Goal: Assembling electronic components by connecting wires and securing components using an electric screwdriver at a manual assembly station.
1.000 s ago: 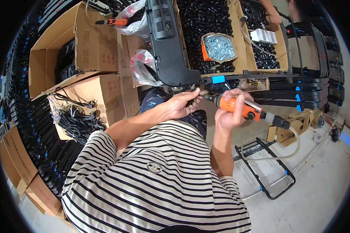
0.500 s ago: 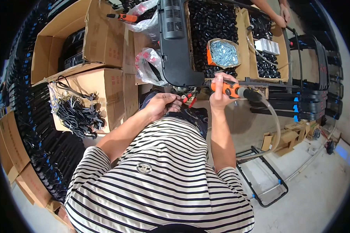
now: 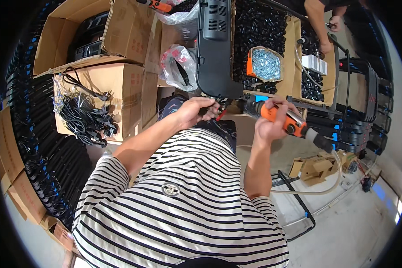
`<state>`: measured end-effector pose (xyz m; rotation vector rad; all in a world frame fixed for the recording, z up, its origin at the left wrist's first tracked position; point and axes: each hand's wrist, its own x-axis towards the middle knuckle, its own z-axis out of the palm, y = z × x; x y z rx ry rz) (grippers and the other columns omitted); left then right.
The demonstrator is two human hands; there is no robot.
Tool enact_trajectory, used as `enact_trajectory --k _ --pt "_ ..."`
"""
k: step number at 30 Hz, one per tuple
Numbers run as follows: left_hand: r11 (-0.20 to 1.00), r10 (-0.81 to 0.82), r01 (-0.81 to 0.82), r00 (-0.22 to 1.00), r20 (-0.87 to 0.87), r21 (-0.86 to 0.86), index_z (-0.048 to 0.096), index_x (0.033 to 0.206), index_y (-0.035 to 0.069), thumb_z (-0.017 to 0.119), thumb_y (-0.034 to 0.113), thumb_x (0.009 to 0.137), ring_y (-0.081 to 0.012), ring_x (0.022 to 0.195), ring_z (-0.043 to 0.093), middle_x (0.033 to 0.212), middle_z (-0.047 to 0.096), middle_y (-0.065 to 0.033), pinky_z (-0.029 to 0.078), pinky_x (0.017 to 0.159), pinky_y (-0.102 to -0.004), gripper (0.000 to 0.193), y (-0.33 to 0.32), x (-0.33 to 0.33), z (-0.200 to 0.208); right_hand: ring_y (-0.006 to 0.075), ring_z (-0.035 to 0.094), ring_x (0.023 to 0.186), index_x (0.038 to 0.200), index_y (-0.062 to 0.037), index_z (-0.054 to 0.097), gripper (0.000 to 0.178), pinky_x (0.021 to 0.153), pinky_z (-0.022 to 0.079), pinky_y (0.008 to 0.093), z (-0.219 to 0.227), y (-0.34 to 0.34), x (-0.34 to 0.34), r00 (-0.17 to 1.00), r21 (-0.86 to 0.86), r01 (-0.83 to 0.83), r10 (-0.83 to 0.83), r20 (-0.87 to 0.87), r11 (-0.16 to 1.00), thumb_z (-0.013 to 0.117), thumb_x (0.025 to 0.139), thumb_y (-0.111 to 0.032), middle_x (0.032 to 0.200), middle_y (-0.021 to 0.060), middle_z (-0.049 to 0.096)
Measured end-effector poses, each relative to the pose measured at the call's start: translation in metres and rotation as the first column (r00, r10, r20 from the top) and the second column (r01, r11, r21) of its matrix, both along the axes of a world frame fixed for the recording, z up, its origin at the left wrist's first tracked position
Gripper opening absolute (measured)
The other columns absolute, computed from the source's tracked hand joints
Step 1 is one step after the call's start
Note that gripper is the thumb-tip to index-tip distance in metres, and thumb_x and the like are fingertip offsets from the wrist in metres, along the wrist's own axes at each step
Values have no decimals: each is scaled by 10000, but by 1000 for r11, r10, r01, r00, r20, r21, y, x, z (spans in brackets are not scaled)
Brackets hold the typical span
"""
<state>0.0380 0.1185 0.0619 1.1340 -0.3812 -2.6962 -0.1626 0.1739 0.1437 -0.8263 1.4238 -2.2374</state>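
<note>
My right hand (image 3: 270,127) is wrapped round an orange and black power screwdriver (image 3: 294,121) with a clear hose (image 3: 339,172) at its rear. The driver tilts, its tip pointing up-left at the near end of a long black plastic housing (image 3: 214,58). At that same end, my left hand (image 3: 193,112) has its fingers pinched together; whatever they hold is too small to make out. Just beside those fingertips is a small red piece (image 3: 221,115). Whether the driver's tip touches anything is unclear.
An orange-sided box of screws (image 3: 265,64) sits on a carton of black plastic parts (image 3: 261,24). Another person's hand (image 3: 326,46) reaches beside small white boxes (image 3: 315,64). Black cables (image 3: 87,118) lie left, a plastic bag (image 3: 177,67) nearer, a frame (image 3: 306,207) on the floor.
The driver has swung round, its rear now lower and farther right, its tip toward my left hand. My left hand stays by the housing's end. The other person's hand has come down over the parts.
</note>
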Motion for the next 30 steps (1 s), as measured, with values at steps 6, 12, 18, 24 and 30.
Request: enact_trajectory --k 6,12,18,24,30 --pt "971 -22 71 976 -214 227 638 998 3 544 212 977 -127 737 575 836 620 -35 475 707 -226 231 -7 -53 6 207 525 664 955 -41 475 147 712 468 366 37 11 6 998 -32 -12 14 68 999 521 920 -177 815 140 576" --pt "966 65 43 915 -399 255 645 981 -7 572 188 961 -127 754 579 861 625 -45 499 709 -237 210 -4 -70 8 197 509 668 968 -49 473 190 744 446 379 46 17 4 1000 -24 21 -21 5 999 486 937 -236 838 112 555" --pt "968 56 45 921 -385 248 646 1016 -6 572 167 957 -126 754 593 855 638 -49 508 683 -231 197 0 -71 16 189 509 672 983 -59 476 189 722 439 376 50 25 5 999 -35 43 -42 29 998 490 934 -241 833 117 557" --pt "964 122 -35 941 -317 265 644 1015 1 567 159 959 -118 765 600 869 637 -59 512 681 -223 184 3 -72 26 210 550 644 1041 -44 463 236 653 484 369 50 29 10 999 -103 44 -45 -7 994 549 897 -210 850 174 593" --pt "972 137 -55 921 -365 228 634 1016 10 566 179 964 -106 789 596 886 630 -60 503 693 -210 189 12 -71 28 212 550 624 1041 -48 444 244 631 486 366 51 33 17 993 -142 31 -46 -109 989 555 906 -218 843 175 589"
